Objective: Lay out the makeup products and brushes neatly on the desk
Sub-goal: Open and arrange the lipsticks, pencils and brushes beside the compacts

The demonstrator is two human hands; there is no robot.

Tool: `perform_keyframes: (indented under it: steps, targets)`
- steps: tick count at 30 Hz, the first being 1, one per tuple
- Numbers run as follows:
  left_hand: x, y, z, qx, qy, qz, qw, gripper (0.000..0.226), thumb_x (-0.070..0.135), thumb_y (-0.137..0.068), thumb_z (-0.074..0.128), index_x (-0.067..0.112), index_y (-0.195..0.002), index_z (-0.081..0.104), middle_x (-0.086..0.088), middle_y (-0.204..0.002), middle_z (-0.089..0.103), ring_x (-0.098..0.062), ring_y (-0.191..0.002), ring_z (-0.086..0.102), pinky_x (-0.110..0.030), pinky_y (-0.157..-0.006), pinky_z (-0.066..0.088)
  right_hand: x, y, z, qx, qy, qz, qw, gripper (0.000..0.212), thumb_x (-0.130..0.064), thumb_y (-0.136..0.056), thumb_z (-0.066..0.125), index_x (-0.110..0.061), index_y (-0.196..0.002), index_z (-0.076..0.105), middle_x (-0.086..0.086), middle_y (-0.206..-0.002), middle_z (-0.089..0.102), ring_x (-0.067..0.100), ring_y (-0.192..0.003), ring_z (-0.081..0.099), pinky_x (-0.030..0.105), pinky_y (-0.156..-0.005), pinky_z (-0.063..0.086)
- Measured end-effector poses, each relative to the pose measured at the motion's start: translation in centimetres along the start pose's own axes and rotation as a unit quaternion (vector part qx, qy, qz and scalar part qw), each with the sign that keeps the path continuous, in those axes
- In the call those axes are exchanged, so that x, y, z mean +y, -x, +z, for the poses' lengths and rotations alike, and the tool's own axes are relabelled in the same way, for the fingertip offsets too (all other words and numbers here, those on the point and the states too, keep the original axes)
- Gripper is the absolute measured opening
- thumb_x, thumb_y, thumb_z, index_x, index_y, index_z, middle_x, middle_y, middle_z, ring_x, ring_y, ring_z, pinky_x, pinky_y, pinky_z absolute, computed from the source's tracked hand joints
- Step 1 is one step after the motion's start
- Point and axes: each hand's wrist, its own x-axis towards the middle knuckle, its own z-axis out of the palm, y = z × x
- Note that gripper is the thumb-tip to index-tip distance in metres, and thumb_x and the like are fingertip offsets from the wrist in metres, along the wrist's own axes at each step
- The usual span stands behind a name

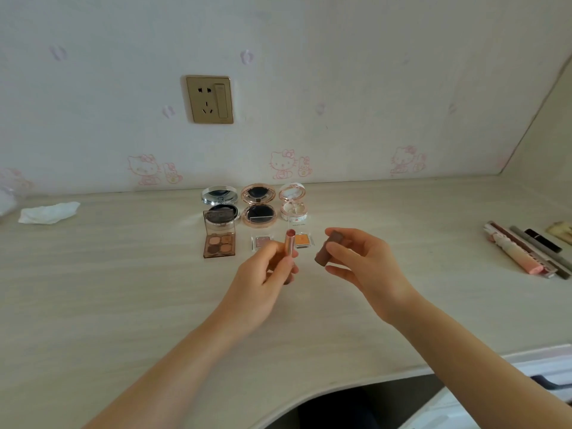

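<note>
Left hand [263, 267] gripping lipstick [289, 246], right hand [368, 267] cap [331, 247]

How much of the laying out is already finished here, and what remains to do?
Done: three open round compacts stand in a row by the wall, with a brown four-pan eyeshadow palette and two small square single shadows in front. In hand: the left hand holds an uncapped pink lipstick tube; the right hand holds its brown cap. Left: the slim tubes and pencils bunched at the desk's right edge.
</note>
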Motion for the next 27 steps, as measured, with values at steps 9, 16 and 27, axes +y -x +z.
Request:
perform_keyframes:
  steps: [9,16,27]
  targets:
    - [2.6,-4.9,1.5,-0.019,-0.151,0.023,0.988,0.011,0.031,-0.084,0.07,0.022,-0.09,0.07,0.014,-0.088,0.071,0.002,-0.09,0.063,-0.025,-0.09,0.049,-0.4,-2.3,-3.3,0.037,0.111,-0.059,0.991,0.021,-0.007,-0.085,0.065,-0.022,-0.1,0.065,-0.011,-0.081,0.071,0.013,-0.096,0.066,0.037,-0.086,0.056]
    - [4.7,-12.7,2.4,-0.014,-0.269,0.04,0.962,0.013,0.036,-0.081,0.073,0.023,-0.079,0.071,0.019,-0.078,0.061,-0.008,-0.087,0.057,-0.028,-0.079,0.045,-1.1,-6.7,-5.5,0.052,0.168,-0.069,0.982,0.016,-0.011,-0.084,0.066,-0.023,-0.095,0.066,-0.004,-0.089,0.071,0.006,-0.072,0.069,0.035,-0.079,0.054]
    - [2.6,-20.1,4.6,0.006,-0.325,-0.086,0.942,0.015,0.022,-0.068,0.08,0.01,-0.071,0.07,-0.001,-0.075,0.067,-0.018,-0.075,0.063,-0.032,-0.069,0.052,0.4,-14.5,-5.6,0.057,0.188,-0.054,0.979,0.013,-0.008,-0.082,0.064,-0.018,-0.09,0.064,0.002,-0.087,0.071,0.009,-0.071,0.069,0.02,-0.061,0.044]
